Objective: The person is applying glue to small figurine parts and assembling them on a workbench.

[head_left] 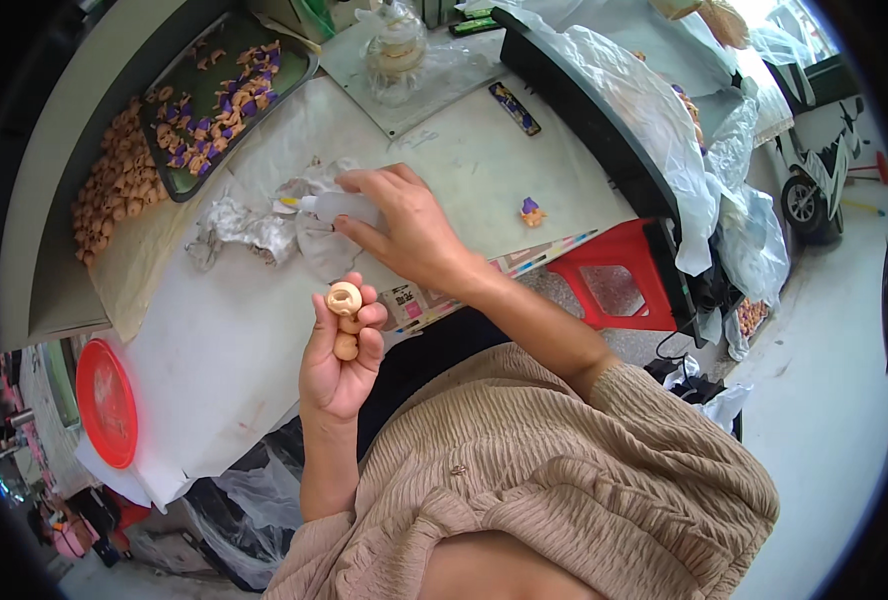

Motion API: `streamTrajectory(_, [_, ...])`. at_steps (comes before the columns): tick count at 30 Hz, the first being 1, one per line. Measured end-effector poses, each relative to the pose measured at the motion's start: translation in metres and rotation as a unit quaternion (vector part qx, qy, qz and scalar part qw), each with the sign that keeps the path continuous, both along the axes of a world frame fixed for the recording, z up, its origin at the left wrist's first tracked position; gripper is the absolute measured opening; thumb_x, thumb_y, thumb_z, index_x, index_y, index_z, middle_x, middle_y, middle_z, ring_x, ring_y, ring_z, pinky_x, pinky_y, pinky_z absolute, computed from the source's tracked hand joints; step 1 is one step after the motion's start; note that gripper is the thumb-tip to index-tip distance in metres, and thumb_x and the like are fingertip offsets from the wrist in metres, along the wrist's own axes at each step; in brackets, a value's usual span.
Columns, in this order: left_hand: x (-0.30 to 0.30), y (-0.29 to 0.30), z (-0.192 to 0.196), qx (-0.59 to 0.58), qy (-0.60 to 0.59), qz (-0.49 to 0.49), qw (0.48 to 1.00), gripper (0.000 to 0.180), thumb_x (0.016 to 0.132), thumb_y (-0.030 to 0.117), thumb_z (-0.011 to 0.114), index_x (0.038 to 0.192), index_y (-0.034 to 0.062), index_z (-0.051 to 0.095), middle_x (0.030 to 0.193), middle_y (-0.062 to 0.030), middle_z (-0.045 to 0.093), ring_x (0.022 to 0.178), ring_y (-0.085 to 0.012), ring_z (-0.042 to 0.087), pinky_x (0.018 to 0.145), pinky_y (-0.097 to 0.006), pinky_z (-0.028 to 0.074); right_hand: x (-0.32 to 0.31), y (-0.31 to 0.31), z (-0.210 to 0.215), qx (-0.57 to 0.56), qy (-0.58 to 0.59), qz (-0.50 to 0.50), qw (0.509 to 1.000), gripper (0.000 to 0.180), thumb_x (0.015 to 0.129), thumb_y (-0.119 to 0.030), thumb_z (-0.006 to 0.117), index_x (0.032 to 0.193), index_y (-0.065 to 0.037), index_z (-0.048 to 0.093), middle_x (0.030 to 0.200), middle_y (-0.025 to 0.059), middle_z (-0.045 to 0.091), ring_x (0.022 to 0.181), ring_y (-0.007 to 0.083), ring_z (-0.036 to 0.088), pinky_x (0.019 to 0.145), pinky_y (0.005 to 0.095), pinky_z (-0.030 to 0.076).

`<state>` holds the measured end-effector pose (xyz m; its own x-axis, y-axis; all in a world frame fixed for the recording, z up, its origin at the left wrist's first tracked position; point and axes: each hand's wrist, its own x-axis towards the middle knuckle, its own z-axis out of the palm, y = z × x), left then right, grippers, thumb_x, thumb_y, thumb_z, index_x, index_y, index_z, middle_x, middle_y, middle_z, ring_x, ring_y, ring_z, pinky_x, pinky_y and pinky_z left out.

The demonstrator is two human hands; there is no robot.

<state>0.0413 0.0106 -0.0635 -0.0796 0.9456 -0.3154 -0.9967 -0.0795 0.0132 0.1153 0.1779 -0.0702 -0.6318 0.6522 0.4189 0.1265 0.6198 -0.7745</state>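
My left hand [336, 375] is closed around a few small peach-coloured hollow balls that look like toy heads [344, 298]. The uppermost one shows a dark opening; others sit lower between my fingers and palm. Just beyond it, my right hand [404, 225] grips a translucent squeeze bottle [349, 208] with a white nozzle and a yellow tip. The bottle lies nearly level, its nozzle pointing left over a crumpled whitish cloth or paper [249, 230]. Farther right on the table stands a small purple-and-peach toy figure [532, 212], which neither hand touches.
At the far left, a dark tray [299, 75] holds many purple-and-peach toy parts beside a heap of peach toy heads [114, 190]. A red round lid [107, 403] lies at left. A long black tray [589, 105] and a red stool [614, 275] stand at right.
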Motion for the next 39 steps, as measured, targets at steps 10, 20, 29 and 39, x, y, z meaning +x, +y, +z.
streamTrajectory(10, [-0.002,0.001,-0.01,0.016,0.025,0.001,1.0,0.042,0.097,0.031,0.05,0.128,0.0039,0.048,0.111,-0.0132,0.057,0.095,-0.0172,0.058,0.082,-0.03,0.059,0.14,0.034,0.049,0.055,-0.302,-0.083,0.948,0.03,0.078,-0.007,0.068,0.108,-0.005,0.066,0.104,0.0111,0.064,0.094,0.0315,0.059,0.085,0.0378,0.047])
streamTrajectory(20, [0.009,0.006,0.0,-0.036,0.248,-0.039,0.967,0.039,0.093,0.013,0.059,0.129,0.0049,0.051,0.112,-0.0073,0.062,0.091,-0.0112,0.063,0.08,-0.024,0.057,0.09,-0.007,0.055,-0.214,-0.059,0.044,0.974,0.021,0.078,-0.001,0.07,0.099,-0.002,0.069,0.092,0.0079,0.063,0.082,0.0122,0.064,0.07,0.0233,0.048])
streamTrajectory(29, [0.01,0.002,-0.004,-0.038,0.319,-0.023,0.947,0.032,0.09,0.014,0.063,0.12,0.003,0.057,0.096,-0.0039,0.064,0.083,-0.0096,0.064,0.074,-0.025,0.058,0.066,-0.038,0.052,-0.119,-0.006,0.054,0.991,0.018,0.073,-0.002,0.077,0.091,-0.001,0.072,0.079,0.007,0.068,0.069,0.0118,0.065,0.062,0.0235,0.05])
streamTrajectory(39, [0.004,0.001,-0.005,-0.019,0.314,-0.03,0.949,0.03,0.088,0.015,0.067,0.113,0.0012,0.058,0.092,-0.0056,0.064,0.074,-0.0098,0.064,0.065,-0.024,0.058,0.068,-0.032,0.059,-0.118,-0.029,0.082,0.989,0.015,0.071,-0.002,0.079,0.085,-0.001,0.073,0.072,0.0053,0.065,0.063,0.009,0.059,0.055,0.0226,0.044])
